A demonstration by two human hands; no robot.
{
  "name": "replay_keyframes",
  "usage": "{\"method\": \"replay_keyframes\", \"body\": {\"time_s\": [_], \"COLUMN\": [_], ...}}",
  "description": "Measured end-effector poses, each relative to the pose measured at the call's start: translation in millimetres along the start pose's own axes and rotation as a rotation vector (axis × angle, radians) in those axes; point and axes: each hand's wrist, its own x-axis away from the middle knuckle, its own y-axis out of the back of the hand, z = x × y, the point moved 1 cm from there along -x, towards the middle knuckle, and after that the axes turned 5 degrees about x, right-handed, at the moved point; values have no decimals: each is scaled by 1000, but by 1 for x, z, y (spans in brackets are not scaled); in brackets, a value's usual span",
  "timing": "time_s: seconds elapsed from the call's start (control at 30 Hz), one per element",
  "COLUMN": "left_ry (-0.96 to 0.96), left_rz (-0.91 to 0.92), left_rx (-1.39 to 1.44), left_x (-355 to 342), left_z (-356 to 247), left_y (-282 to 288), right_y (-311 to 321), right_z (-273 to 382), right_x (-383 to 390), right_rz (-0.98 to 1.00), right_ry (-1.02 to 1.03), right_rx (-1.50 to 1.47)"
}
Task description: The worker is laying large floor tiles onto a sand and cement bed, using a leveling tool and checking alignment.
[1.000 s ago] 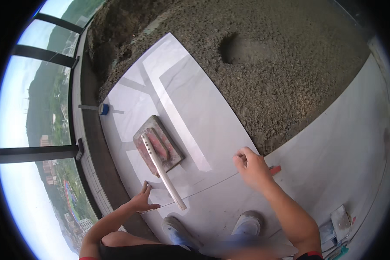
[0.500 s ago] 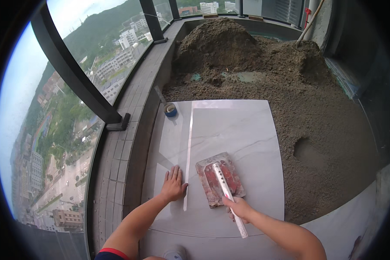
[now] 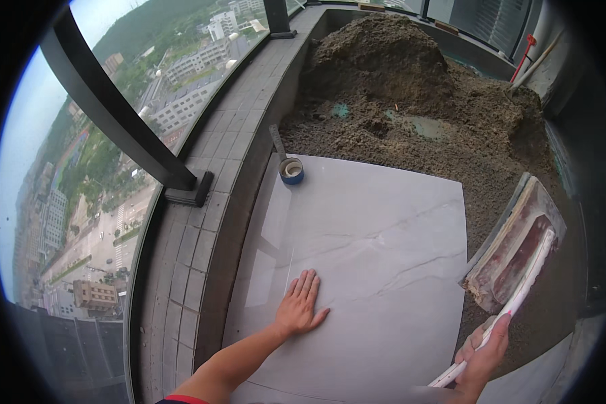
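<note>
A large white tile [image 3: 377,229] with grey veins lies in front of me. My left hand [image 3: 301,308] rests flat on its near part, fingers stretched and thumb out to the side. My right hand [image 3: 483,350] is wrapped round the white handle of a tile beater [image 3: 501,269], which has a worn, reddish rectangular head. The beater is raised and tilted beyond the tile's right edge, over the grey mortar bed. A blue roll of tape [image 3: 291,172] sits at the tile's far left corner, beside a thin grey strip [image 3: 277,141].
A mound of sandy mortar [image 3: 384,57] rises at the far end, with loose mortar spread along the right. A tiled ledge [image 3: 212,209] with dark window posts [image 3: 108,101] runs along the left. A red-topped pole [image 3: 528,50] leans at the far right.
My right hand has lifted the tile beater off the tile and swung it right, past the edge. My left hand stays flat on the tile. The view has turned slightly.
</note>
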Motion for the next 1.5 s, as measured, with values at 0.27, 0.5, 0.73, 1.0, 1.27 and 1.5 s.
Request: {"method": "replay_keyframes", "body": {"time_s": [0.27,0.5,0.73,1.0,1.27,1.5], "left_ry": [-28,4,15,78,24,17], "left_rz": [13,-8,5,61,14,-37], "left_rx": [14,0,15,4,59,-7], "left_x": [-1,3,1,10,-1,-2], "left_z": [-3,7,4,7,2,2], "left_y": [4,6,5,9,-1,-7], "right_y": [-213,-229,-127,-60,-202,-132], "right_z": [-135,-139,-87,-28,-130,-167], "right_x": [-77,-28,-53,-22,-50,-32], "right_rz": [587,708,530,-98,624,499], "right_ry": [-38,-123,-239,-8,-121,-106], "right_rx": [717,515,350,61,640,616]}}
